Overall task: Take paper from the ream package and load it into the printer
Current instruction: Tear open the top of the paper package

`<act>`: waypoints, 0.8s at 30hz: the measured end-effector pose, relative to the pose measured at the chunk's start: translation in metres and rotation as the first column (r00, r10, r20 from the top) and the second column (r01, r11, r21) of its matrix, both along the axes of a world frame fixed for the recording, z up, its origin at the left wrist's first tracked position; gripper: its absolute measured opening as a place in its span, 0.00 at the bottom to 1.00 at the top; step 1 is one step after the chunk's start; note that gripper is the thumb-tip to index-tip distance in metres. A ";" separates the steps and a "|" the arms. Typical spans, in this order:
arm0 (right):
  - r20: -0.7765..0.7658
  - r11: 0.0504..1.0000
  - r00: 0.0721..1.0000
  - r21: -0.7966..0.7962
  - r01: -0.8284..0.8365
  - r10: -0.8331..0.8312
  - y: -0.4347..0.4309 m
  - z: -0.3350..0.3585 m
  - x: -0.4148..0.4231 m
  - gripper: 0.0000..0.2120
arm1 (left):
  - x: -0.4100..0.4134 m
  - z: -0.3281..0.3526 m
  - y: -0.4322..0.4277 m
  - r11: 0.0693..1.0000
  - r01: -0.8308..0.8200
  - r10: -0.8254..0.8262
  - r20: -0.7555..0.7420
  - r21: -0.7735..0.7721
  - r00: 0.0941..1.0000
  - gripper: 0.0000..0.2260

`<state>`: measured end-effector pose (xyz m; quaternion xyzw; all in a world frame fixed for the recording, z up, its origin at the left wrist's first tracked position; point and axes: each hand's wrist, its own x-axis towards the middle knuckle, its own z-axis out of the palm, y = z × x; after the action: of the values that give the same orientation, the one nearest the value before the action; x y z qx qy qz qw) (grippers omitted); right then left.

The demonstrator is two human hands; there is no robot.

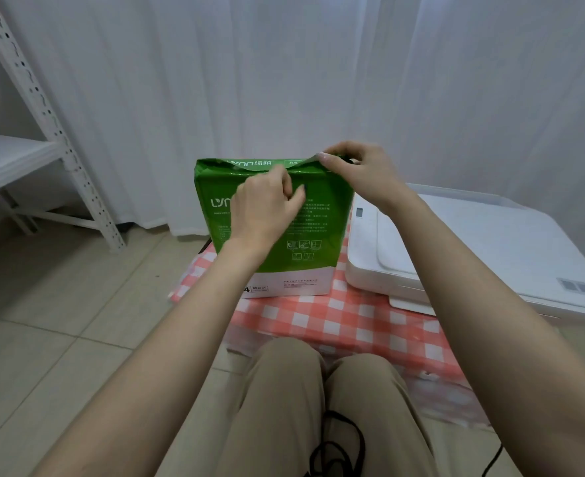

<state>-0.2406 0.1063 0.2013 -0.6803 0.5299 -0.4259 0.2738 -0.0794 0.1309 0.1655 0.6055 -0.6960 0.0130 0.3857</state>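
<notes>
Ream package (270, 232) stands upright beside the printer (473, 256); left hand (265, 210) pinches its wrapper steady (seemingly), right hand (356, 170) pinches the top flap to peel it.

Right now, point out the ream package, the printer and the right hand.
ream package (315, 232): head view, green front face.
printer (525, 246): head view, white top lid.
right hand (359, 170): head view, back of hand.

Checked cloth (353, 321) under ream package (313, 235), printer (473, 256)
</notes>
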 end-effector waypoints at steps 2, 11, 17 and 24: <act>-0.029 1.000 1.000 -0.001 0.000 -0.001 0.000 0.000 -0.001 0.11 | -0.008 -0.005 0.001 0.986 0.080 -0.057 -0.153 0.148 0.987 0.18; -0.056 0.995 0.997 -0.095 0.039 -0.045 -0.003 0.004 0.005 0.11 | -0.026 0.011 0.005 0.829 0.460 0.098 -0.892 0.319 0.442 0.16; -0.174 0.989 0.984 -0.145 0.010 -0.035 -0.005 0.002 0.005 0.09 | -0.021 0.008 0.001 0.821 0.518 0.130 -0.962 0.241 0.241 0.12; -0.258 0.986 0.963 -0.120 -0.112 0.077 -0.004 0.005 0.008 0.08 | -0.022 0.006 -0.005 0.815 0.528 0.099 -0.956 0.238 0.277 0.12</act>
<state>-0.2323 0.1019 0.2058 -0.7704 0.4975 -0.3568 0.1779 -0.1010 0.1262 0.1712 0.4677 -0.3885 -0.5856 0.5361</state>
